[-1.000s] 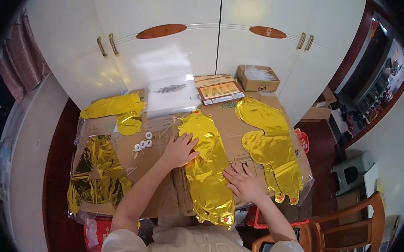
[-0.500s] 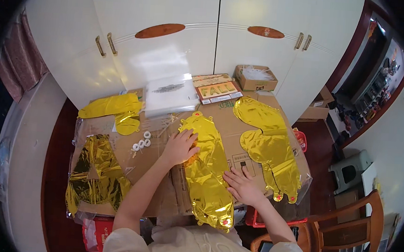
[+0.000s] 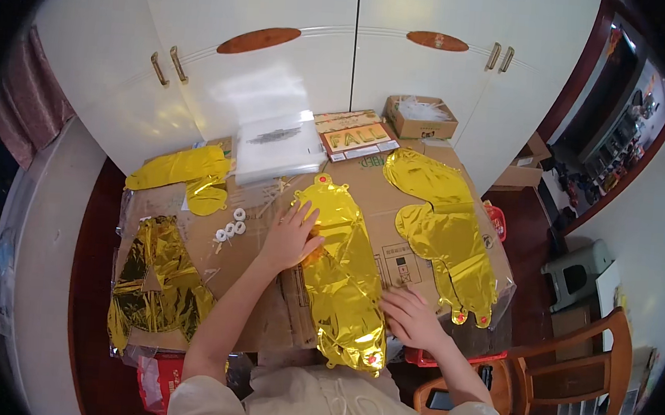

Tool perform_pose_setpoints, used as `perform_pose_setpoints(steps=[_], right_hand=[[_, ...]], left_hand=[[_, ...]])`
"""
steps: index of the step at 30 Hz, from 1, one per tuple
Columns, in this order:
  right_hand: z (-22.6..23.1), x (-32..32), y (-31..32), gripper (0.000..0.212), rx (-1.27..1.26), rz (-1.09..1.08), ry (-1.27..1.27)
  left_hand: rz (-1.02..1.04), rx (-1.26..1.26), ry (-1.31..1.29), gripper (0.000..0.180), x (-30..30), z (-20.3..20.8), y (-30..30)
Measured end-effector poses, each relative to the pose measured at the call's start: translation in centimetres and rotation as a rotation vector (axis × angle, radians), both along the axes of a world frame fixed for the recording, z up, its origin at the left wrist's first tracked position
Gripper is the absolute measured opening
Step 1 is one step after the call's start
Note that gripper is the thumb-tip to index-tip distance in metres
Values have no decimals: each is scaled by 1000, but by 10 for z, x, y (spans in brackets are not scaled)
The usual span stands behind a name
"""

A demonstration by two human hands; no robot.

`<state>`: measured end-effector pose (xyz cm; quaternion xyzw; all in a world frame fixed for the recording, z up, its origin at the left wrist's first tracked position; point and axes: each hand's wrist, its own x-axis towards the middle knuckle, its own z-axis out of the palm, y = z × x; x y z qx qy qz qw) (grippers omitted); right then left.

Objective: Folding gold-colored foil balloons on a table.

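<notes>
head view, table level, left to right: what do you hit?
Crumpled gold foil balloon → small white rings → left hand → flat gold foil balloon under both hands → right hand → large gold foil balloon → wooden chair.

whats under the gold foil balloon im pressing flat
Flattened brown cardboard lies under the gold foil balloon, showing on both sides. Anything directly beneath the balloon is covered.

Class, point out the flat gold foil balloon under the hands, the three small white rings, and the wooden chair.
Flat gold foil balloon (image 3: 343, 278), head view, its middle.
Three small white rings (image 3: 230, 229), head view, middle ring.
Wooden chair (image 3: 560, 378), head view, seat.
</notes>
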<state>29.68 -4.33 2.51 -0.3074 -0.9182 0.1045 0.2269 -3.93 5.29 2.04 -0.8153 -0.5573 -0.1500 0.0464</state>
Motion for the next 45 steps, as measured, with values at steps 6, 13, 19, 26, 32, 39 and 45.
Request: perform_pose_setpoints(steps=[6, 13, 19, 26, 32, 39, 45], right_hand=[[-56, 27, -82, 41, -299, -299, 564], [-71, -16, -117, 25, -1662, -438, 1173], [-52, -24, -112, 13, -1605, -531, 1053], [-74, -20, -113, 18, -1496, -525, 1019], [-77, -10, -112, 24, -1618, -614, 1096], [-88, 3, -121, 16, -1612, -512, 984], [-66, -6, -125, 16, -1587, -540, 1069]], left_hand=[[-92, -19, -146, 52, -4, 25, -72], [128, -545, -703, 38, 27, 31, -219], [307, -776, -1442, 31, 73, -48, -267], [529, -1138, -1914, 25, 95, -53, -250], [539, -1144, -1771, 20, 99, -55, -257], [438, -1208, -1652, 24, 95, -73, -263], [453, -1190, -1843, 27, 98, -75, -260]])
